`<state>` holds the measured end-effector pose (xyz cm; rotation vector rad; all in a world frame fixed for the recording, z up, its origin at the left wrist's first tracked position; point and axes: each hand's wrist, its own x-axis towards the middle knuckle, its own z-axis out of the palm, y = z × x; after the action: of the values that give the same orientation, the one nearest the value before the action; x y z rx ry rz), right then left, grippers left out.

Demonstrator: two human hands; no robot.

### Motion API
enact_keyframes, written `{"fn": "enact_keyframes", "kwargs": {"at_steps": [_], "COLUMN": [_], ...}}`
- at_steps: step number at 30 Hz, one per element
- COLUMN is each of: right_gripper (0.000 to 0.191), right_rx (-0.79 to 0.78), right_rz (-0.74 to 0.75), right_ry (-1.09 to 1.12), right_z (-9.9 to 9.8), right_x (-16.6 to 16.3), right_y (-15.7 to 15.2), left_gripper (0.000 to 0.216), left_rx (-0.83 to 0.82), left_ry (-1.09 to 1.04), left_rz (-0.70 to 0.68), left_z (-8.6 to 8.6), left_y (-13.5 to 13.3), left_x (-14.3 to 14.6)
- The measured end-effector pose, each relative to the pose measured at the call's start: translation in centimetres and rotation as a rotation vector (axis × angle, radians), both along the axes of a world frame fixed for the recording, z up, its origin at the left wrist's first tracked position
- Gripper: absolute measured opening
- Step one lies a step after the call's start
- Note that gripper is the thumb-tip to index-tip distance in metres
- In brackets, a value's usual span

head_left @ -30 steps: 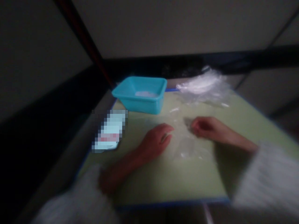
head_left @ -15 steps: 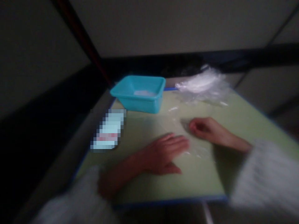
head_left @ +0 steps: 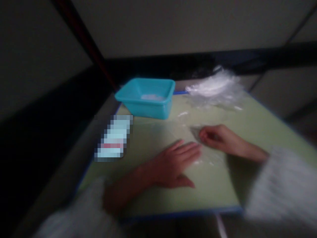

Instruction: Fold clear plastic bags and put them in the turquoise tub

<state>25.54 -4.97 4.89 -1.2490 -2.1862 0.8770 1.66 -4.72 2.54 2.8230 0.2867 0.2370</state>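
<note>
Clear thin plastic bag point(head_left: 198, 152) lies flat on the green table mat point(head_left: 173, 195), near the middle, and it looks see-through and hard to spot. At the mat's left edge sits a blurred flat card point(head_left: 112, 138); behind it, at the far edge, stands a turquoise plastic tub point(head_left: 146, 97). Left hand point(head_left: 173, 163) rests open and flat on the bag. Right hand point(head_left: 215, 137) pinches its far corner. It could tear if that pinch pulls hard. A pile of clear bags point(head_left: 215, 91) lies at the far right.
</note>
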Motion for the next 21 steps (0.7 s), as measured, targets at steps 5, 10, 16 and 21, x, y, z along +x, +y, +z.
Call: {"fn": "enact_keyframes", "kwargs": {"at_steps": [5,10,16,21], "right_gripper": [0.009,0.01,0.01,0.012], "right_rx": [0.02,0.025,0.045,0.049], "right_rz": [0.001,0.01,0.007,-0.015], "right_ry": [-0.016,-0.035,-0.045,-0.044], "right_z": [0.0,0.2,0.4,0.7], "right_x": [0.0,0.0,-0.1,-0.2], "right_y": [0.0,0.0,-0.1,-0.3], "left_gripper": [0.078,0.078,0.079,0.083], "left_rx": [-0.019,-0.02,-0.036,-0.048], "left_ry": [-0.006,-0.023,-0.012,-0.01], "left_rz": [-0.03,-0.032,-0.032,0.02], "left_z": [0.1,0.3,0.3,0.5], "left_y": [-0.2,-0.4,-0.5,0.5], "left_x": [0.1,0.2,0.3,-0.2]}}
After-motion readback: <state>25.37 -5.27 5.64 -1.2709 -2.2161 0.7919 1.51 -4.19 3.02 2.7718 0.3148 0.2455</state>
